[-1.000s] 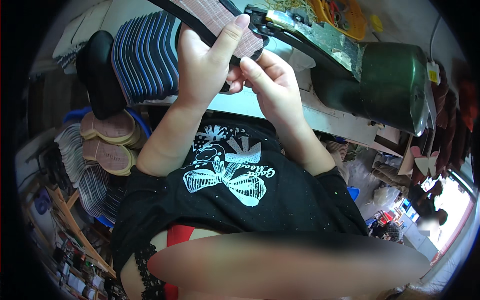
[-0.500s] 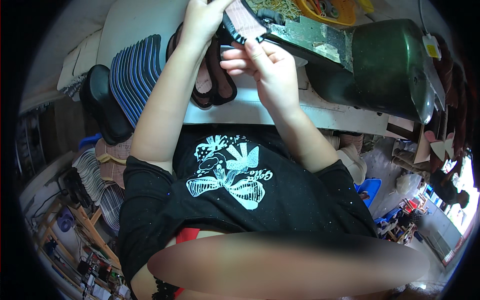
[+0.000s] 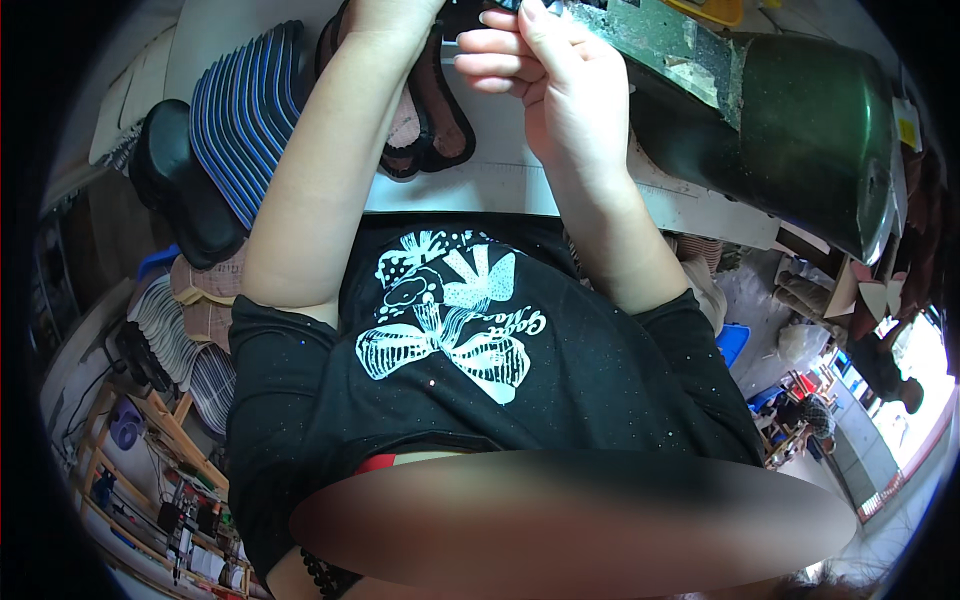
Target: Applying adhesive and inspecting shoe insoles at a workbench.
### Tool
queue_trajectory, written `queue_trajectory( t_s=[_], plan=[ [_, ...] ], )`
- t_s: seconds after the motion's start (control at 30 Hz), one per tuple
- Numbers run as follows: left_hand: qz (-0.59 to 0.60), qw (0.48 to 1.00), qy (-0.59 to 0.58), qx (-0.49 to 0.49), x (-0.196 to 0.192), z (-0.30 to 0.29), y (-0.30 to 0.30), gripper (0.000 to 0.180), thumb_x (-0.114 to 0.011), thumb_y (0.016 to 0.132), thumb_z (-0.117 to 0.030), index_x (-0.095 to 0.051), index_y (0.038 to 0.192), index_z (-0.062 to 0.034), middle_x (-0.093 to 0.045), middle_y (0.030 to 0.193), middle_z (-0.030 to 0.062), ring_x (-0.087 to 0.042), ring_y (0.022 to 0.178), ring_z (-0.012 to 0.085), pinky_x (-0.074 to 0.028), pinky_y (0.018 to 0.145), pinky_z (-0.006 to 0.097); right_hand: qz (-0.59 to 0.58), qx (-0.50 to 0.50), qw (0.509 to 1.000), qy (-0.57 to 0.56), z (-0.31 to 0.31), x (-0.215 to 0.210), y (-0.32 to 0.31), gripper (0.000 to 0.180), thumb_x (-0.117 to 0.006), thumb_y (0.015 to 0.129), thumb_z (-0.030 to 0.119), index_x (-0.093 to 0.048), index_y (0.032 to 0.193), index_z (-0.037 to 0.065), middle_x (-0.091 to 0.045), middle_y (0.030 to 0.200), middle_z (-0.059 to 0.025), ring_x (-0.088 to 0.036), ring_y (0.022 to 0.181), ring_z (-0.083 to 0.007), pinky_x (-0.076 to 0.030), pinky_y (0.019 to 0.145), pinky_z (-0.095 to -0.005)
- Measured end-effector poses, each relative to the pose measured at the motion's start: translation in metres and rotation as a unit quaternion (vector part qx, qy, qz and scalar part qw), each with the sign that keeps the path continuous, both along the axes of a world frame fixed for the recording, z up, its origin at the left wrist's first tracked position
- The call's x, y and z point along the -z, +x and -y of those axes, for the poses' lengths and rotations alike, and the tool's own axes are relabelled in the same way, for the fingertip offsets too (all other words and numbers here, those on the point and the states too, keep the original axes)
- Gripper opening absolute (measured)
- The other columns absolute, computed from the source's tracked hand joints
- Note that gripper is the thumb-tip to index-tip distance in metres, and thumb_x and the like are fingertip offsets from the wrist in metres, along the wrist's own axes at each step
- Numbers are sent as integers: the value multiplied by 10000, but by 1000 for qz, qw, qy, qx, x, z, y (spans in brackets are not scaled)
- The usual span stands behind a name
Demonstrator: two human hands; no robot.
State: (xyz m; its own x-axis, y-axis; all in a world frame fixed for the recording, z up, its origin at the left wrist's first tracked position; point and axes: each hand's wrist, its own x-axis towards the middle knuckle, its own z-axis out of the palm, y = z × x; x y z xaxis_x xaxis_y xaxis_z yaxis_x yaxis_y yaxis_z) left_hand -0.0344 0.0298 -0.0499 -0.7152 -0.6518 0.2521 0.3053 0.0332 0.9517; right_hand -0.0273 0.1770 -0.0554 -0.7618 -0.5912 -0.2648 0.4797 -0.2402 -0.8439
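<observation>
Fingers of the right hand (image 3: 580, 85) fan loosely, the thumb nearest the black workpiece (image 3: 513, 4) just ahead; whether they pinch, its long axis and the left hand (image 3: 392, 14)'s hold I cannot tell.

white table (image 3: 490, 190) above | wooden rack (image 3: 180, 440) lower left | grey floor (image 3: 745, 285) right | bright opening (image 3: 922, 375) far right

Workshop, probably: green machine (image 3: 815, 140), soles (image 3: 243, 125)
</observation>
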Motion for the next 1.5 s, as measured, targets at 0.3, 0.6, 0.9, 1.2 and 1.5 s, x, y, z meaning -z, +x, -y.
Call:
queue_trajectory(
  t_s=[0.3, 0.6, 0.9, 1.2, 1.5],
  plan=[
    [54, 957, 190, -212, 7, -16, 18, 419, -556, 919, -395, -580, 786, 2, -564, 677, 21, -511, 607, 137, -412, 543, 285, -31, -70, 997, -29, -8, 10, -11, 325, -516, 942, 250, -602, 1036, -49, -676, 863, -156, -675, 721, -191, -546, 632, -268],
    [-166, 956, 183, -158, 0, -25, 77, 503, -397, 970, -469, -496, 1069, 15, -551, 1037, 96, -536, 991, 172, -451, 846, 317, -147, -68, 986, -30, -35, -27, 22, 250, -655, 852, 83, -617, 1064, -44, -673, 942, -139, -656, 786, -155, -530, 726, -267],
    [-224, 956, 95, -164, -29, -43, 98, 484, -437, 957, -476, -534, 1082, -19, -580, 1001, 43, -534, 880, 105, -431, 828, 273, -381, -12, 923, -45, -19, -51, 42, 347, -720, 778, 2, -586, 1097, -31, -628, 934, -81, -618, 788, -114, -504, 677, -219],
    [-145, 989, -8, -36, -37, -40, 115, 241, -587, 818, -5, -533, 1046, 48, -592, 910, 104, -584, 799, 159, -472, 749, 260, -319, -13, 947, 23, -24, -59, 41, 171, -681, 822, 10, -617, 962, -65, -673, 848, -104, -645, 761, -112, -514, 672, -206],
    [-83, 996, -35, -11, -43, -38, 119, 196, -601, 791, 7, -560, 980, 41, -592, 899, 94, -578, 783, 139, -463, 720, 253, -391, 6, 919, 57, -34, -55, 22, 86, -606, 826, -14, -642, 894, -51, -670, 767, -84, -655, 686, -125, -530, 648, -223]
  ],
)
